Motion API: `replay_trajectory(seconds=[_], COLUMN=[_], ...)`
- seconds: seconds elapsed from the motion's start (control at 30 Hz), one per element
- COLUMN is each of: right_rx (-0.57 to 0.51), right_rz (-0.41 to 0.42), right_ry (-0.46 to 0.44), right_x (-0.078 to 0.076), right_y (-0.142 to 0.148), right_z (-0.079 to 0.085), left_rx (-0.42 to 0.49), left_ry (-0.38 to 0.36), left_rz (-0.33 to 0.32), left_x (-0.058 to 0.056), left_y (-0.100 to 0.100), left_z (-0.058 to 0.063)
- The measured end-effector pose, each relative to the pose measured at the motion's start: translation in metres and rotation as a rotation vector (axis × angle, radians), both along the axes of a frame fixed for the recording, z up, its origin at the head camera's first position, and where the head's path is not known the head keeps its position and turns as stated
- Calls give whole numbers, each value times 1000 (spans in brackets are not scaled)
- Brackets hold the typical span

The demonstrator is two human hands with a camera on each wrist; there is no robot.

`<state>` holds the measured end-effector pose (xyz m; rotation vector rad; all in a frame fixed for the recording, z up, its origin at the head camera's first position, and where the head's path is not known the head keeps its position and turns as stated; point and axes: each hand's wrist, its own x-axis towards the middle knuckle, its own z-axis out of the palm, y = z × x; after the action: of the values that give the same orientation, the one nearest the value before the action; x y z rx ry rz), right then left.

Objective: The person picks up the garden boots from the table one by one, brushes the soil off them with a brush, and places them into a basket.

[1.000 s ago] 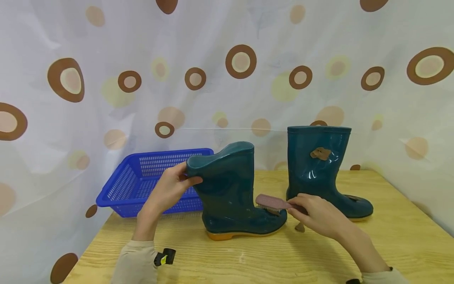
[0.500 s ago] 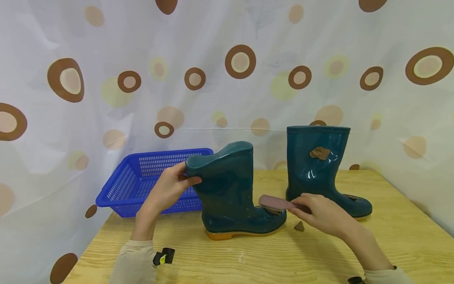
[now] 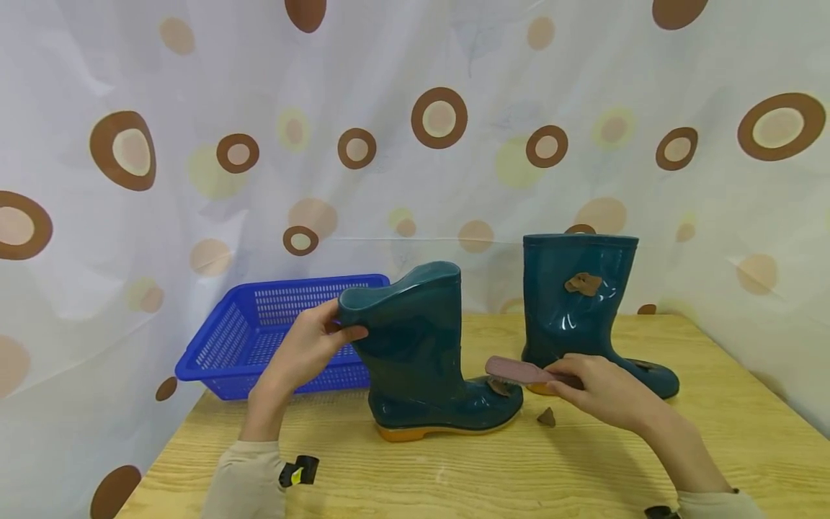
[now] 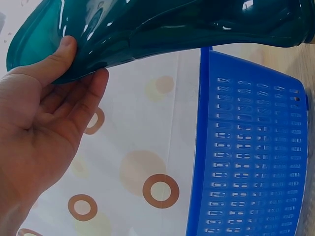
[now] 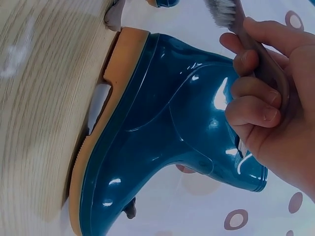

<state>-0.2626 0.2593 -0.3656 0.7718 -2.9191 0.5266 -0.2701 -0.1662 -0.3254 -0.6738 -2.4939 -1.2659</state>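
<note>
A dark teal rubber boot [image 3: 415,360] with a tan sole stands upright mid-table, its toe to the right. My left hand [image 3: 308,349] pinches the rim of its shaft; in the left wrist view the thumb [image 4: 58,59] presses the outside of the rubber. A pinkish brush [image 3: 519,370] is in my right hand [image 3: 599,389], its bristles down at a brown mud patch [image 3: 498,387] on the boot's toe. Pale bristles [image 5: 222,11] and the curled fingers round the handle show in the right wrist view.
A second teal boot [image 3: 573,317] stands behind the right hand, with a brown patch [image 3: 583,283] on its shaft. A loose brown lump [image 3: 547,417] lies on the wooden table [image 3: 441,476]. The blue plastic basket [image 3: 223,375] sits at the back left.
My right hand and the brush have shifted right along the boot's toe, uncovering more of the mud patch. The left hand keeps its hold on the rim.
</note>
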Motion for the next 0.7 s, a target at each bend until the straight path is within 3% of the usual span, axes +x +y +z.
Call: replay_trajectory(seconds=[0.43, 0.7], right_rx=[-70, -62], right_rz=[9, 27], right_ry=[43, -10], right_x=[2, 1], right_y=[-6, -16], right_z=[1, -8], left_rx=[6, 13], left_ry=[-6, -22], left_rz=[2, -2], left_x=[-1, -1], left_y=[2, 2], left_z=[0, -1])
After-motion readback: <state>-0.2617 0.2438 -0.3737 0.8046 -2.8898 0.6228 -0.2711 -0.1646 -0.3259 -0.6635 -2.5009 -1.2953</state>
